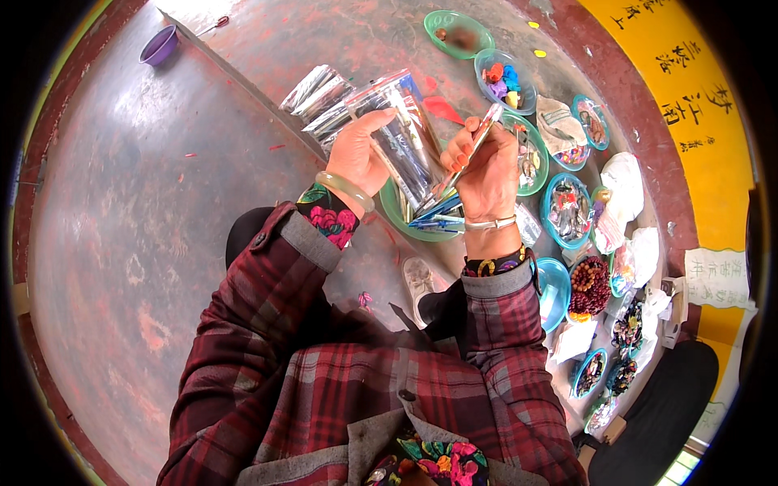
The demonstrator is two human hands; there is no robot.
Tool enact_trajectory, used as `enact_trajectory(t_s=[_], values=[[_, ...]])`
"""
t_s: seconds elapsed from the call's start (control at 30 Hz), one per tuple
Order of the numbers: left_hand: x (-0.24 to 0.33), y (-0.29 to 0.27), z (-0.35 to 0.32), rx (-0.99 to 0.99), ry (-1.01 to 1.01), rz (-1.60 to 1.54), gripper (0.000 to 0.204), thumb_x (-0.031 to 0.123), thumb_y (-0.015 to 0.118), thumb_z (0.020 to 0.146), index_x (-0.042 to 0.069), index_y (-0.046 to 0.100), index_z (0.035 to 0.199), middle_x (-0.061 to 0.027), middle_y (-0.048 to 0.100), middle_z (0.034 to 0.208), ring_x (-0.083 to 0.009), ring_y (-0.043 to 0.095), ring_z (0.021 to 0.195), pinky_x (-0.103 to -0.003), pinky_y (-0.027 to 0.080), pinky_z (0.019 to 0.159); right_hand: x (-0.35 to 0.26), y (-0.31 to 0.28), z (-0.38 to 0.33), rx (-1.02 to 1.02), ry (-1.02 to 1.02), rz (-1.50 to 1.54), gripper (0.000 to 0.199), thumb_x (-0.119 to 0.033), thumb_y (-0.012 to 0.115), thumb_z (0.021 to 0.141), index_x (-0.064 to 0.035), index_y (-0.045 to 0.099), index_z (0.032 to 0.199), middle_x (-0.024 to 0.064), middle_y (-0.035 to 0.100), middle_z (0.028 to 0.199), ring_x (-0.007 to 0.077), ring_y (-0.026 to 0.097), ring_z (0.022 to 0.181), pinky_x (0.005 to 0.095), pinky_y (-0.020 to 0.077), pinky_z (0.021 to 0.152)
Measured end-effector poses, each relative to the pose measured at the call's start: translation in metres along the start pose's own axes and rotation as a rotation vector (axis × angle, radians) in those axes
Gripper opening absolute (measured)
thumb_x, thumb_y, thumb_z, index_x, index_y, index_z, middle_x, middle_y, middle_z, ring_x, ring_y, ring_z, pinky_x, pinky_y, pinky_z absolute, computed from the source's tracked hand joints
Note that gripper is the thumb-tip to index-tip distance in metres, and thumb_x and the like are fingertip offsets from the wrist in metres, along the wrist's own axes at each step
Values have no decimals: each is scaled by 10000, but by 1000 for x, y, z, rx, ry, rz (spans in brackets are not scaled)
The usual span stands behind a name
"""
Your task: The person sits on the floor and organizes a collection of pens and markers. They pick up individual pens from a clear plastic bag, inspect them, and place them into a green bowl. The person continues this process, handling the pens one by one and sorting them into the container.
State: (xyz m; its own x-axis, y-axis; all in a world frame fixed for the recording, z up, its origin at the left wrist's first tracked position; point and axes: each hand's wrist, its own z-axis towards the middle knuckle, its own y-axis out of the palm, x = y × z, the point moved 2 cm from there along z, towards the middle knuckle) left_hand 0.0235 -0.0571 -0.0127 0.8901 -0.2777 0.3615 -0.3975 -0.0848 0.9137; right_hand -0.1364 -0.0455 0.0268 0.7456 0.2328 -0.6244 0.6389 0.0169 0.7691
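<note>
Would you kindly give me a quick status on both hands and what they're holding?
Left hand gripping a clear plastic sleeve. Right hand pinching a slim packet at the sleeve's mouth. Green dish directly below; nothing between the hands.

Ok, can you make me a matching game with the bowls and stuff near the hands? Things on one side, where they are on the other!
Things:
1. small purple bowl
2. clear plastic packet
3. pale green jade-like bangle
4. brown bead pile

Places:
A. on the left wrist
B. far left, alone on the floor
C. held up by the left hand
D. right side, among the blue dishes

Pairs: 1-B, 2-C, 3-A, 4-D
</note>
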Motion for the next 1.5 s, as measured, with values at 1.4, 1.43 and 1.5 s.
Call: enact_trajectory(t_s=[1.4, 1.43, 1.5], values=[[1, 0, -1, -25, 1, -3, 217, 41, 559, 851, 24, 583, 1066, -84, 658, 970, -208, 637, 893, -363, 506, 821, -5, 11, -14, -298, -54, 135, 338, -250, 533, 872, 24, 526, 1069, 27, 434, 618, 107, 385, 495, 248, 331, 455], [1, -1, 0, -28, -2, -4, 216, 41, 559, 852, 24, 583, 1066, -85, 658, 970, -207, 637, 893, -362, 506, 819, -6, 11, -14, -308, -55, 137, 342, -250, 530, 873, 28, 524, 1073, 29, 434, 617, 107, 382, 493, 248, 328, 453], [1, -1, -1, -24, -4, -1, 216, 42, 559, 852, 24, 583, 1066, -86, 659, 972, -207, 637, 893, -361, 507, 817, -5, 10, -14, -328, -56, 140, 351, -250, 524, 876, 35, 521, 1080, 31, 434, 616, 108, 378, 489, 248, 324, 449]])
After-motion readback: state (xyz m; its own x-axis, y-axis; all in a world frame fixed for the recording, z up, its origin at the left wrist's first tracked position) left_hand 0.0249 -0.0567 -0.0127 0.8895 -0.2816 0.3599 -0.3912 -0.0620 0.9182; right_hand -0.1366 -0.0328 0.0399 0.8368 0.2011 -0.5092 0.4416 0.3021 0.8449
